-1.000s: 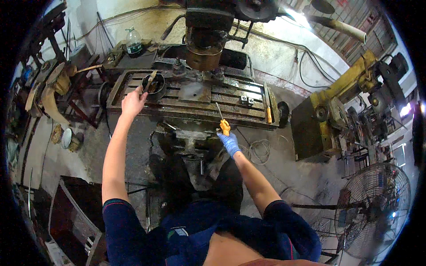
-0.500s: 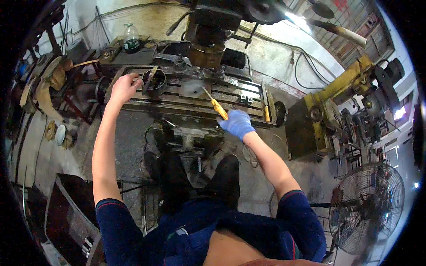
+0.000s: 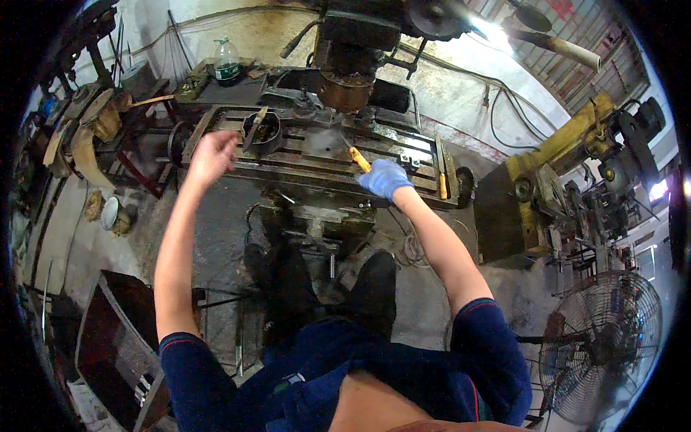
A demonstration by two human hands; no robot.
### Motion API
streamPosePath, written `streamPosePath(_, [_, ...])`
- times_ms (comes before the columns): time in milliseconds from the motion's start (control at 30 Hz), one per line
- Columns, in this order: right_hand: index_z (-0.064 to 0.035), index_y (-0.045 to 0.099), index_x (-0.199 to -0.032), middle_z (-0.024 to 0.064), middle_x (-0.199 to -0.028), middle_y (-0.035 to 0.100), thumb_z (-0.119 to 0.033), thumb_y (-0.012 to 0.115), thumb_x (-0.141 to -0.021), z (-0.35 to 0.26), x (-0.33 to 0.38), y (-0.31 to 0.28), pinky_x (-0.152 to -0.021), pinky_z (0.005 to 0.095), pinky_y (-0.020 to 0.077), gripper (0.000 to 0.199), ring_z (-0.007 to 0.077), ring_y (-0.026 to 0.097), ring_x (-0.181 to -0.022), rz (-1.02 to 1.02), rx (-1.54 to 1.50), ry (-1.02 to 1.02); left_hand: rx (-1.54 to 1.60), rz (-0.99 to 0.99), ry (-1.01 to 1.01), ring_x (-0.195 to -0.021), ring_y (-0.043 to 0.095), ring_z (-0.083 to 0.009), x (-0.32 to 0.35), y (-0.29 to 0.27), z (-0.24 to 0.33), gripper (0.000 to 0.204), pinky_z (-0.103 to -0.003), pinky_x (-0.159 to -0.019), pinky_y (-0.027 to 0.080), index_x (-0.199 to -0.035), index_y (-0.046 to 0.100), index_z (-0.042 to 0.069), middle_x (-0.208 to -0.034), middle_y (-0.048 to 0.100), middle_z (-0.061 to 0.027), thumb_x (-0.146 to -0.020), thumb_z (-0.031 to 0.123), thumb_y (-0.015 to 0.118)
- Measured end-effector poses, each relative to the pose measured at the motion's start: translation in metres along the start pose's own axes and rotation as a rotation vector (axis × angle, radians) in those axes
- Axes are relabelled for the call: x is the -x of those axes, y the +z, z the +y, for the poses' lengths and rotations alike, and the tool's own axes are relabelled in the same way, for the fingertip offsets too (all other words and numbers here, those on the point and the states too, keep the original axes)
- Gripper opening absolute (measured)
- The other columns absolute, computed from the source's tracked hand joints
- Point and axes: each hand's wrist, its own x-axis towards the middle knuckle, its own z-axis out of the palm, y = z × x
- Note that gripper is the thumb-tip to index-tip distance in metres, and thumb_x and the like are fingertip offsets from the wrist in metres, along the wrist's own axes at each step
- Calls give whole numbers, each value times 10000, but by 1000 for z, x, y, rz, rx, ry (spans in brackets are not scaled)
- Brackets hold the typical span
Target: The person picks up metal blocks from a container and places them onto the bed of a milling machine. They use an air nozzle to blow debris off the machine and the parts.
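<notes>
Left hand (image 3: 214, 155) is bare, arm reaching forward with the wrist bent inward, just left of the black pot (image 3: 269, 146) on the slotted machine table (image 3: 302, 172). Its fingers look half curled but they're blurry, so can't tell if they're pinching anything. Right hand (image 3: 385, 178), blue glove, forearm angled in from the right, is wrapped round a yellow-handled tool (image 3: 358, 158), shaft slanting up-left over the table.

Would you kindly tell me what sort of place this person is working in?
It looks like a metalworking or machine shop: a slotted machine table sits below a heavy dark machine head, and a worn yellow machine stands to the right.
</notes>
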Motion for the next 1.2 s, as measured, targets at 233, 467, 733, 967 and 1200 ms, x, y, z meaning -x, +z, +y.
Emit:
streamPosePath(233, [-29, 636, -718, 216, -684, 593, -549, 583, -704, 21, 108, 2, -601, 427, 466, 523, 364, 591, -643, -181, -157, -412, 807, -262, -331, -631, 622, -211, 63, 131, -34, 356, -320, -603, 542, -1125, 490, -51, -737, 615, -143, -773, 2, 478])
streamPosePath(467, [-16, 618, -738, 195, -650, 582, -498, 623, -713, 14, 141, 16, -587, 411, 443, 482, 321, 590, -626, -228, -267, -413, 729, -294, -410, -646, 588, -152, 68, 151, -39, 227, -297, -541, 514, -1045, 570, 2, -717, 584, -72, -848, 67, 478])
streamPosePath(733, [-21, 566, -752, -32, -580, 496, -170, 701, -700, -26, 141, 5, -468, 215, 362, 208, 51, 438, -500, -408, -665, -522, 482, -199, -288, -600, 580, -109, 96, 13, 45, 218, -252, -563, 469, -981, 608, -4, -776, 601, -40, -830, 139, 543])
streamPosePath(967, [-5, 610, -863, -64, -656, 473, -278, 750, -654, -21, 143, 22, -527, 235, 341, 371, 54, 400, -588, -460, -887, -673, -124, 313, -411, -637, 589, -90, 279, -171, 105, 252, -233, -590, 471, -1035, 592, 13, -698, 599, -26, -816, 138, 577])
streamPosePath(1200, [-9, 590, -803, -46, -614, 469, -306, 705, -696, -50, 128, 36, -508, 251, 335, 336, 69, 398, -562, -545, -879, -734, -1155, -294, -1164, -717, 650, -276, 433, -216, 14, 404, -385, -688, 510, -1030, 597, 28, -962, 638, -134, -672, 207, 650])
